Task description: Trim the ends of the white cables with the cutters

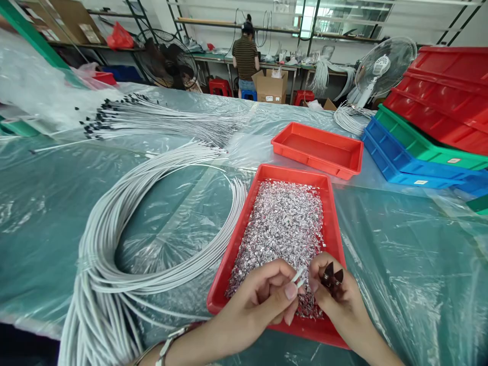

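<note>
My left hand (263,295) pinches two short white cable ends (298,277) between thumb and fingers, above the near part of a red tray (337,231). Close beside it, my right hand (335,297) curls round several small dark brown pieces with pointed ends (332,277); their exact kind is unclear. Its thumb and forefinger come near the cable ends, and whether a small part sits between them is hidden. Beneath both hands, the tray holds a heap of tiny shiny metal pieces (285,223). A large coil of white cables (102,239) lies left of the tray.
Behind the coil lies a bundle of thin cables with black ends (163,119). A second red tray (316,147) sits beyond the first, and stacked red, green and blue trays (430,122) stand at right. Farther back are a person (246,56), fans and a cardboard box (271,86).
</note>
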A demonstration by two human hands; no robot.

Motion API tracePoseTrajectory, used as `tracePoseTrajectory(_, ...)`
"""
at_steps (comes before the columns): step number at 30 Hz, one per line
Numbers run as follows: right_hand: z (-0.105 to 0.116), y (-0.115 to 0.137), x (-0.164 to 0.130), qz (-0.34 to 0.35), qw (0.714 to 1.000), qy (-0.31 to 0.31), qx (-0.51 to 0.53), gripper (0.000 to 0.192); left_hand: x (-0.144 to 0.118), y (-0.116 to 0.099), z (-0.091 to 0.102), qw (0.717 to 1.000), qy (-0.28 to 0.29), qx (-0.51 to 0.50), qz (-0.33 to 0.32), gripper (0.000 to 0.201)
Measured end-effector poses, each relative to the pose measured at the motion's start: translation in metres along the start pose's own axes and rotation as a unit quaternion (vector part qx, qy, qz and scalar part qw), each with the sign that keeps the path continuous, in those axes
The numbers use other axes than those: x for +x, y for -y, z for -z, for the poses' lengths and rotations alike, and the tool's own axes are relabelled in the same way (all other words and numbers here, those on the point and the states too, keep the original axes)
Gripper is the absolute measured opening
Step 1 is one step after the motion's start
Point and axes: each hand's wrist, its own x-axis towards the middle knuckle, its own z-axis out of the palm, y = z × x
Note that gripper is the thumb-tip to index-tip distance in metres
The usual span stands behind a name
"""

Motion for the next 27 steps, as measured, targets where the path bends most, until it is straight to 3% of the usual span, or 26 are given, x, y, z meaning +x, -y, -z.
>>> tracePoseTrajectory(6, 0.005, -0.006, 0.001, 0.035, 0.998, 0.035, -0.03, 0.011, 0.001, 0.007, 0.005, 0.998, 0.036, -0.059, -0.002, 0.025)
tracePoseTrajectory(18, -0.003, -0.003, -0.005, 0.02, 0.997, 0.023, -0.077, 0.011, 0.0, 0.0, 0.001, 0.999, -0.021, 0.007, 0.035, 0.031)
tracePoseTrajectory(25, 0.004, -0.006, -0.003, 0.039, 0.991, 0.08, -0.102, 0.009, 0.0, -0.003, -0.001, 0.999, -0.024, 0.022, 0.041, 0.032)
tracePoseTrajectory(27, 0.005, -0.005, -0.006, 0.051, 0.989, 0.078, -0.111, 0.017, -0.001, -0.001, -0.001, 0.999, -0.026, 0.027, 0.034, 0.034)
